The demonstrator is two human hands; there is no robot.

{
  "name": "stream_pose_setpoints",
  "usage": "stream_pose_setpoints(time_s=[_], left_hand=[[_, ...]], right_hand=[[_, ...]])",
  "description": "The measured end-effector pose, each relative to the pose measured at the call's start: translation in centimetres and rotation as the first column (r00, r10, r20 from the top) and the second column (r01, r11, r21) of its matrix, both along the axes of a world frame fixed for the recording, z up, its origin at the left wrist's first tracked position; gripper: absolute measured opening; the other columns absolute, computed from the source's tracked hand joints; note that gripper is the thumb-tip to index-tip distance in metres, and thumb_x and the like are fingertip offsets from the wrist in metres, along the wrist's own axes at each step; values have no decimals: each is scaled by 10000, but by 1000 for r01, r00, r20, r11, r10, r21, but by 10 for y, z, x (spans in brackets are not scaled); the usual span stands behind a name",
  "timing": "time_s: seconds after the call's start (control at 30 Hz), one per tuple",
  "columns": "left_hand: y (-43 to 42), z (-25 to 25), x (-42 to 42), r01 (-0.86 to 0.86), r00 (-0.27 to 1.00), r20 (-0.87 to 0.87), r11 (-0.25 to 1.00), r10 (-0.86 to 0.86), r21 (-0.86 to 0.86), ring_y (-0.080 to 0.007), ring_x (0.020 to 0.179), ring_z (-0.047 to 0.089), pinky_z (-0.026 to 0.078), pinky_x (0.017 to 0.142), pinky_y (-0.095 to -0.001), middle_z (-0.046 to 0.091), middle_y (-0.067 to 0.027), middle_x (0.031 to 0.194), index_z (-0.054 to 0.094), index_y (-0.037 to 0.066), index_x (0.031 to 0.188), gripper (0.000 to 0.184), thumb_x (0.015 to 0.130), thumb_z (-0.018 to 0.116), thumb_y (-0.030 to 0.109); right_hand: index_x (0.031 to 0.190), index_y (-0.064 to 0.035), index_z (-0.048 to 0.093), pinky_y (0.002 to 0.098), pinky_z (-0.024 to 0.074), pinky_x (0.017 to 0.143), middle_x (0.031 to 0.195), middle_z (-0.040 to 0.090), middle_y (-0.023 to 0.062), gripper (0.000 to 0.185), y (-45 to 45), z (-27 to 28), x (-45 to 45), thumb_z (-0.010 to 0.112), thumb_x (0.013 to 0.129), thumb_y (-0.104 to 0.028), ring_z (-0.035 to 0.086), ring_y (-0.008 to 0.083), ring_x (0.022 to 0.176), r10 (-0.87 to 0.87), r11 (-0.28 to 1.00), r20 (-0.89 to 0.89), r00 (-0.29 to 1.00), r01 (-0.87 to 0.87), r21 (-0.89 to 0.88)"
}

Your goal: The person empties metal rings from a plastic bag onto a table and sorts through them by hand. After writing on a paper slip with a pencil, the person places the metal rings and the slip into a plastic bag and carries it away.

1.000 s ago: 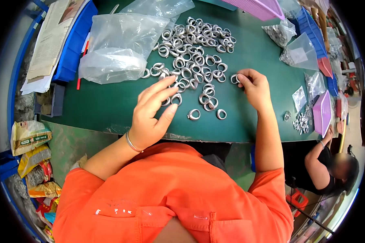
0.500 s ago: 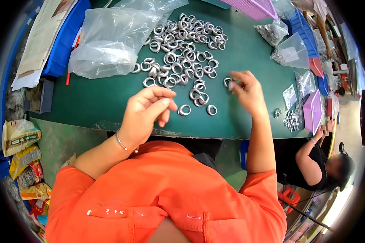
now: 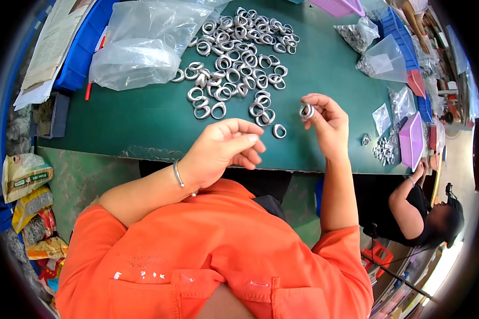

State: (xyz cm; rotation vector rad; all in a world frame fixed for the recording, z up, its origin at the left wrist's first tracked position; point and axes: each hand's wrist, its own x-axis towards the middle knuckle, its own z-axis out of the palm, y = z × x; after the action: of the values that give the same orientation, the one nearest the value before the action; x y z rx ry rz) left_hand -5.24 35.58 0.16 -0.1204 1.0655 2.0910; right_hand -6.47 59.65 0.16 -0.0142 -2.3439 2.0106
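Note:
My right hand (image 3: 330,125) pinches a silver metal ring (image 3: 306,111) between thumb and fingers, raised over the green table at the right of the pile. My left hand (image 3: 226,146), with a bangle on its wrist, hovers near the table's front edge. Its fingers are loosely curved and no object shows in them. A pile of silver rings (image 3: 245,37) spreads across the table's middle. One ring (image 3: 279,131) lies alone between my hands. Two more rings (image 3: 218,110) lie just beyond my left hand, which may hide others beneath it.
Clear plastic bags (image 3: 138,58) and a blue tray (image 3: 85,45) lie on the left of the green table (image 3: 117,125). At right are bags of parts (image 3: 359,34), small metal pieces (image 3: 384,151) and a purple basket (image 3: 411,142). A person (image 3: 410,207) sits at far right.
My right hand has brought a ring up into clearer view. My left hand has moved right, and the ring that lay beside it no longer shows. The whole view has shifted slightly.

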Motion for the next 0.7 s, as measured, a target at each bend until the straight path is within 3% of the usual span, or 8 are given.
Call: stream_pose_setpoints(time_s=[0.03,0.1,0.17,0.37,0.47,0.6,0.67,0.7], left_hand=[[3,3,1,8,1000,9,999,-8,-40,-147,747,628,528,677,-257,633,-101,891,552,-19,1086,224,919,532,129],[6,0,-2,25,1000,0,999,-25,-31,-179,852,646,532,735,-270,635,-119,970,542,-30,1124,269,908,566,129],[8,-8,-3,57,986,-154,998,-61,-29,-181,913,637,529,743,-264,623,-125,1030,540,-40,1130,281,889,592,94],[7,-25,1,-128,908,-394,990,142,62,-139,935,623,516,842,-264,626,-85,1001,556,-41,1094,291,810,600,-92],[6,-19,4,-122,900,-418,992,121,23,-142,945,621,511,862,-267,622,-79,1013,554,-32,1086,285,811,593,-97],[5,-18,6,-105,894,-439,994,94,-1,-215,1018,611,507,886,-310,594,-130,1118,525,-41,1104,287,826,562,-104],[3,-16,7,-102,892,-441,995,102,25,-228,1033,606,511,882,-326,587,-132,1136,516,-29,1117,283,841,555,-79],[0,-10,6,-24,980,-193,995,43,98,-247,1055,594,513,879,-351,579,-136,1148,502,-10,1138,284,859,551,-28]], right_hand=[[933,5,617,211,469,623,886,632,50,134,-9,4,6,546,835,63,596,109,756,15,1000,-25,1000,-15,-17],[920,-8,613,253,495,667,912,635,79,174,-25,4,15,592,775,86,619,169,790,181,942,-267,947,-89,324],[897,-21,613,292,510,699,902,633,104,221,-47,9,22,634,714,101,627,216,798,330,880,-395,857,-128,458],[900,-4,617,264,517,689,896,633,110,206,-59,-8,31,652,730,106,632,182,796,180,934,-464,867,-2,358],[909,34,609,250,524,689,910,637,98,118,-62,-5,37,654,801,54,611,131,822,-75,981,-131,989,50,-188],[921,37,606,240,514,726,936,633,109,122,-57,-3,41,653,808,43,615,139,831,-85,968,-104,991,58,-244],[915,28,615,261,517,726,921,641,120,131,-58,-4,45,643,793,66,622,160,836,-106,980,-220,970,64,-191],[915,28,615,261,517,726,921,641,120,131,-58,-3,48,643,793,66,622,160,836,-107,979,-219,970,65,-191]])
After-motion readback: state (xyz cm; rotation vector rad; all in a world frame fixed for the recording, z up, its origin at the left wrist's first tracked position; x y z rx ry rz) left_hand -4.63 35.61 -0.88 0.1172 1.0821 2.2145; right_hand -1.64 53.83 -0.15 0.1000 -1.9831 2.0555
